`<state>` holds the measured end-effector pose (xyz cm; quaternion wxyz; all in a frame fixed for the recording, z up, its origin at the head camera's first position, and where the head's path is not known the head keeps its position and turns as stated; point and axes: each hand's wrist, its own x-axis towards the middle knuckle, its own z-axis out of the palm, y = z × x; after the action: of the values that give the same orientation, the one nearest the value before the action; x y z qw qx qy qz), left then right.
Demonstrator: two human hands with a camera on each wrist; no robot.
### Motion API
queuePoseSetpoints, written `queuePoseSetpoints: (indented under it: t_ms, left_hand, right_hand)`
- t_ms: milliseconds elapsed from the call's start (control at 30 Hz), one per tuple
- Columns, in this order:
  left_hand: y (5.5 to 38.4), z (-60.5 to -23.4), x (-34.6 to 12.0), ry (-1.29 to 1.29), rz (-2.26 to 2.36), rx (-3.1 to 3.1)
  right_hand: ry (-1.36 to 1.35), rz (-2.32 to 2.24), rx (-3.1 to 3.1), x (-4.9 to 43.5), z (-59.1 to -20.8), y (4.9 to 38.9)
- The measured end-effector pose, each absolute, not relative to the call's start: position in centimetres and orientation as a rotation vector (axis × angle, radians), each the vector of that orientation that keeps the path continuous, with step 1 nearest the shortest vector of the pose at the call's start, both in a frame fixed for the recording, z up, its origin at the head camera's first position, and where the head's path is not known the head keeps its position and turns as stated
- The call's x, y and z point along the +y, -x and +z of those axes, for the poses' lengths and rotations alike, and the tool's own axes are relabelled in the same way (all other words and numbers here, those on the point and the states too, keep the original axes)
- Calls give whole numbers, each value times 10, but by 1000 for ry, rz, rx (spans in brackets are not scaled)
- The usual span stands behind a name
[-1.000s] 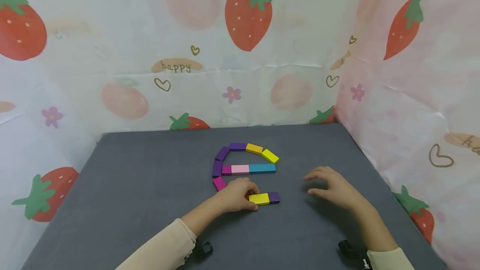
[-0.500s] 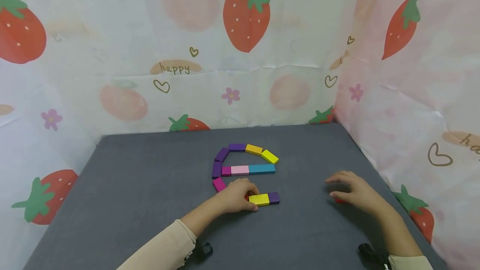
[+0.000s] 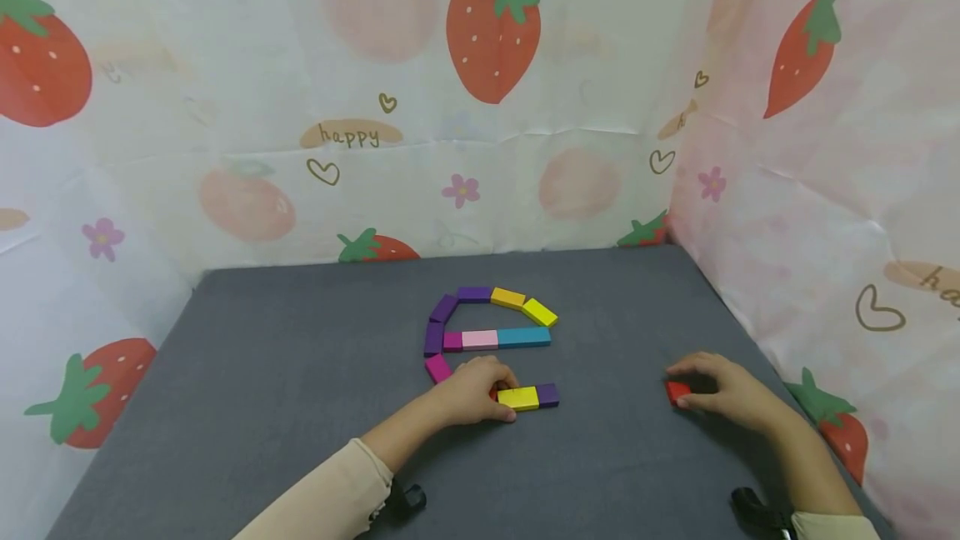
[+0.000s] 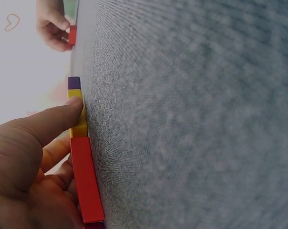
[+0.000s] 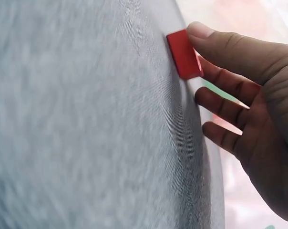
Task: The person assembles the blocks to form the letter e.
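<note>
At the bottom row of a block figure, my left hand (image 3: 474, 391) pinches a yellow block (image 3: 517, 398), thumb in front and fingers behind. A purple block (image 3: 548, 395) adjoins its right end. On its left a long red block (image 4: 87, 179) lies along my fingers, mostly hidden by the hand in the head view. Out to the right, my right hand (image 3: 726, 390) holds a small red block (image 5: 184, 54) between thumb and index finger, its other fingers loosely bent. That block is at the table surface; whether it is lifted I cannot tell.
The figure continues with a magenta block (image 3: 438, 368), purple blocks (image 3: 434, 338), an orange-yellow block (image 3: 508, 298) and a bright yellow block (image 3: 540, 312). Its middle bar has a pink block (image 3: 480, 340) and a blue block (image 3: 524, 337). Grey cloth (image 3: 300, 340) covers the table; printed curtains (image 3: 262, 90) stand behind.
My right hand has moved right, away from the figure, and its thumb and index finger have come round the small red block. My left hand has stayed at the yellow block.
</note>
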<state>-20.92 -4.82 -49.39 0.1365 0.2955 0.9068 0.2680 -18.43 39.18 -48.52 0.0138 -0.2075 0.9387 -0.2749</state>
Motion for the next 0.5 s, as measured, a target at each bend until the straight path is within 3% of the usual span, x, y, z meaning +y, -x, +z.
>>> queuePoseSetpoints:
  t_ms: [500]
  left_hand:
    - [207, -492, -49, -845, 779, 2623]
  right_hand:
    - [578, -816, 2909, 396, -489, 184]
